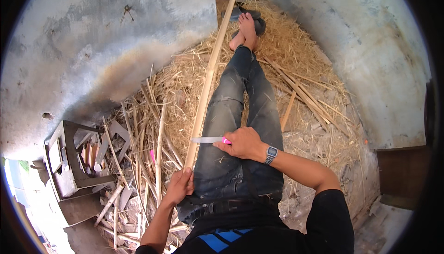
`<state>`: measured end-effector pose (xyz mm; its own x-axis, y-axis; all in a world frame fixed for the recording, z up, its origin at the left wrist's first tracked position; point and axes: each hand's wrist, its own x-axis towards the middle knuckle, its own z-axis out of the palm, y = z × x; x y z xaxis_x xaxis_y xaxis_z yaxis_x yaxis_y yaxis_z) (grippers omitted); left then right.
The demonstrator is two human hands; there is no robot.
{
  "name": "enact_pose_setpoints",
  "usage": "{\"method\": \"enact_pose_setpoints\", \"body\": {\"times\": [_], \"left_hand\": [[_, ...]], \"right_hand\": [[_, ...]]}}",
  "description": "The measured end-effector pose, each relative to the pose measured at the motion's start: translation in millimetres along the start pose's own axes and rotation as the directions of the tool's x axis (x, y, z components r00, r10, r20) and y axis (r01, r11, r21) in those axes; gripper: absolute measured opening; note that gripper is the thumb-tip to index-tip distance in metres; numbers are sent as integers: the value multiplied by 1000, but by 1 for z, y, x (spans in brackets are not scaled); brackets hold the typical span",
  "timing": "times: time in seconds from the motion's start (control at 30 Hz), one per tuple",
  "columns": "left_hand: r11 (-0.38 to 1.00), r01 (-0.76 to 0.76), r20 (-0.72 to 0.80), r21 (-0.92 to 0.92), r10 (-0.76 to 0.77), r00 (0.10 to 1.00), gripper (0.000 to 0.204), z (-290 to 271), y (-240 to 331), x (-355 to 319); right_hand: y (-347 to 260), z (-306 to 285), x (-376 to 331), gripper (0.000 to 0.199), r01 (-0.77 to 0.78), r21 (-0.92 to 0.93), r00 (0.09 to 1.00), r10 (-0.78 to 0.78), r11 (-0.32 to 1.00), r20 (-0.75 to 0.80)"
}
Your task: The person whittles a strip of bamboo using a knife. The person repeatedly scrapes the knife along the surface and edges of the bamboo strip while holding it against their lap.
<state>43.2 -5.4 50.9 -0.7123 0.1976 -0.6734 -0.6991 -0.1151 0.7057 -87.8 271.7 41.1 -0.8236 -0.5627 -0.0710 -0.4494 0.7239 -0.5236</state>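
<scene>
Surface: straw-strewn floor (296, 46) between grey concrete walls (92, 46) | Items: one long pale bamboo pole (208, 78) beside the leg; one pink-handled knife (209, 139), blade touching the pole; one small grey stool (69, 161) | Hands: left hand (179, 185) grips pole's near end; right hand (243, 143) holds knife.

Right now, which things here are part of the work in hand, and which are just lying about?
In use:
- long bamboo pole, gripped at its near end by the left hand
- pink-handled knife in the right hand, blade against the pole

Lying about:
- straw and shavings
- loose split strips
- small stool
- sandals
</scene>
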Motion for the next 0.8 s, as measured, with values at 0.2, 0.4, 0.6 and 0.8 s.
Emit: {"method": "enact_pose_setpoints", "body": {"times": [0.2,0.4,0.6,0.8], "left_hand": [[999,-28,110,-32,31,993,40,14,-22,24],[998,65,99,-27,-62,993,42,13,-11,42],[994,106,121,-27,-102,987,45,15,-14,31],[996,88,133,3,-88,987,45,23,-14,38]], "right_hand": [[-7,12,-21,64,19,39,998,-21,999,67],[35,15,2,65,-120,-21,991,118,993,-60],[-5,31,-14,66,-73,37,995,70,997,71],[47,8,11,67,-275,82,953,283,958,-111]]}}
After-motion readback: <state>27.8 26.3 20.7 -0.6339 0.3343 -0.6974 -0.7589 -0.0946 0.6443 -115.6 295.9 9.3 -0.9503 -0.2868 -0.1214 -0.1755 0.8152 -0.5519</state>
